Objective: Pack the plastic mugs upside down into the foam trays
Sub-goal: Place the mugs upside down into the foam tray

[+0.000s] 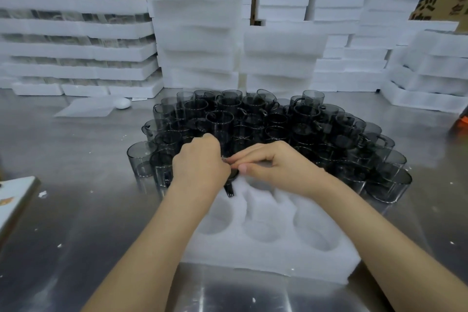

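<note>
While the foam tray (266, 265) lay nearest on the worktop (76, 210), its visible pockets stood empty. At the tray's 11 o'clock corner, the left grip (200, 159) and right grip (273, 164) were curled round one dark mug (231, 181), handle towards 6 o'clock. Seating was judged in hand, and the next move was to press it down inverted. The loose mugs (278, 121) waited at 12 o'clock.

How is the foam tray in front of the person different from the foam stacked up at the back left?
The near foam tray lies alone on the metal table; the back-left foam stack is piled many layers high. The near foam tray's round holes show open, mostly empty, the left hand and right hand holding one mug at its far corner; the stack's layers sandwich something clear and shiny. Both are white foam.
</note>
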